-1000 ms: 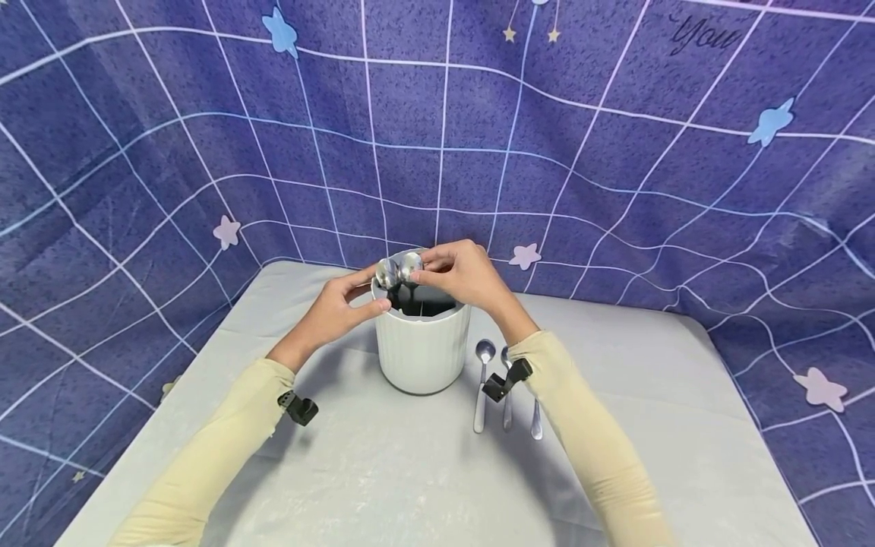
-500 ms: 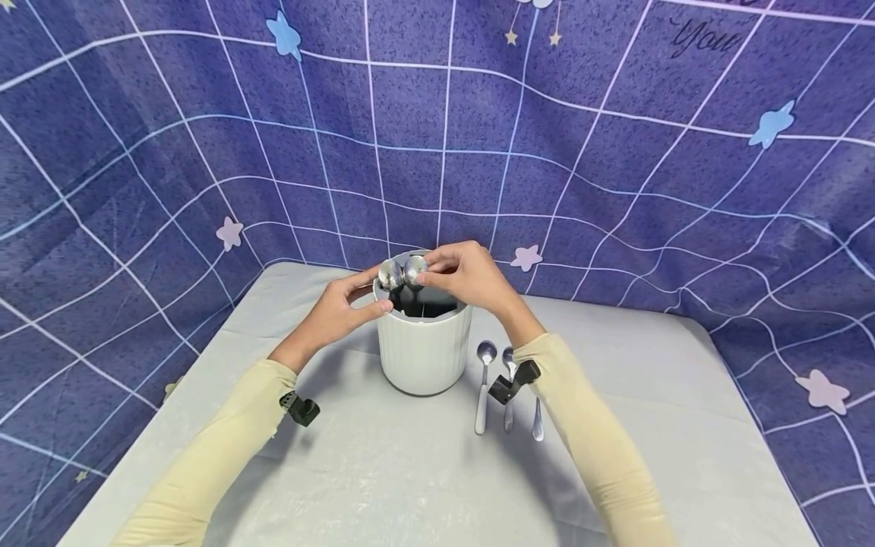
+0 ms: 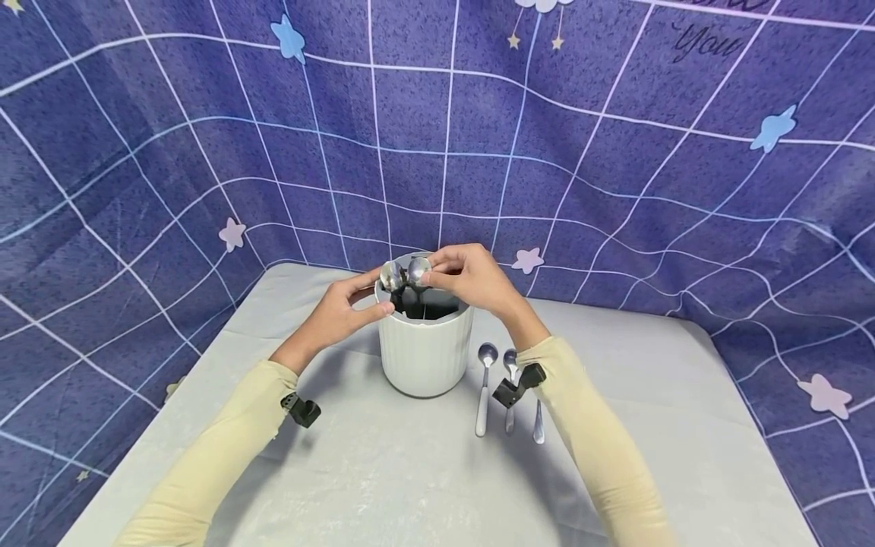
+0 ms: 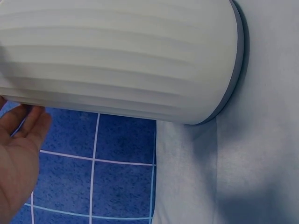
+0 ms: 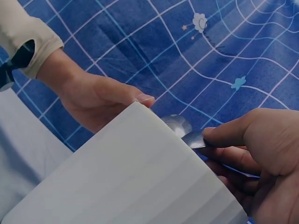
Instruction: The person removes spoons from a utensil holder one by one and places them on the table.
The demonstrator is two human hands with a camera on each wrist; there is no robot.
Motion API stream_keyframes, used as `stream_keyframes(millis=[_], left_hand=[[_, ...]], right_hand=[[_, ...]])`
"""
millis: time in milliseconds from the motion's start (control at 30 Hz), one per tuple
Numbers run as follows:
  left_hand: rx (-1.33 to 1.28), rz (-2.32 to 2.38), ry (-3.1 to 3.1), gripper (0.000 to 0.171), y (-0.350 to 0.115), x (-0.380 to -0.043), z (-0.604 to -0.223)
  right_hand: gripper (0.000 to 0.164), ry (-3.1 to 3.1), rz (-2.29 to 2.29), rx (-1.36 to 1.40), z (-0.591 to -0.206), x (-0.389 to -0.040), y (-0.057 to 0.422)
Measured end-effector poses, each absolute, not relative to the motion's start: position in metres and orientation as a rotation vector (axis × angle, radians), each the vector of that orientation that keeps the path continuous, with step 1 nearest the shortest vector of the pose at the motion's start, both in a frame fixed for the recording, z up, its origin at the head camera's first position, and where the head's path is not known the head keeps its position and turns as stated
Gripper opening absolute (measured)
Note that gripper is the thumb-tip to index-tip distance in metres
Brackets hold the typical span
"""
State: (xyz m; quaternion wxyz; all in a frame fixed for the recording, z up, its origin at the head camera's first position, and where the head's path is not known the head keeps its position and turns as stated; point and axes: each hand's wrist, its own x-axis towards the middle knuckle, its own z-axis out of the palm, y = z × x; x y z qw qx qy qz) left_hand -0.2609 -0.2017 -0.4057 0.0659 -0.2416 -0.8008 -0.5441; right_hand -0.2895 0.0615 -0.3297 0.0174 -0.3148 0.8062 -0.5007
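Two spoons, the left spoon (image 3: 392, 276) and the right spoon (image 3: 419, 270), show their bowls side by side at the mouth of the white ribbed container (image 3: 424, 361), lower ends lost in its dark, divided interior, so which compartment either enters cannot be told. With thumb and fingers the right hand (image 3: 477, 279) pinches the right spoon's bowl, while the left hand (image 3: 335, 311) touches the container's rim, its thumb spread from the fingers. Three pieces of cutlery (image 3: 482, 410) lie on the grey table (image 3: 369, 463) to the container's right, two partly hidden by the right sleeve (image 3: 588, 433) and wrist camera (image 3: 519, 386).
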Motion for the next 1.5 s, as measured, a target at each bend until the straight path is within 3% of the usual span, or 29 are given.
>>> stream_keyframes(millis=[1500], left_hand=[[-0.739, -1.654, -2.402, 0.067, -0.202, -0.262, -0.407]], right_hand=[[0.018, 2.408, -1.818, -1.089, -0.267, -0.267, 0.070]])
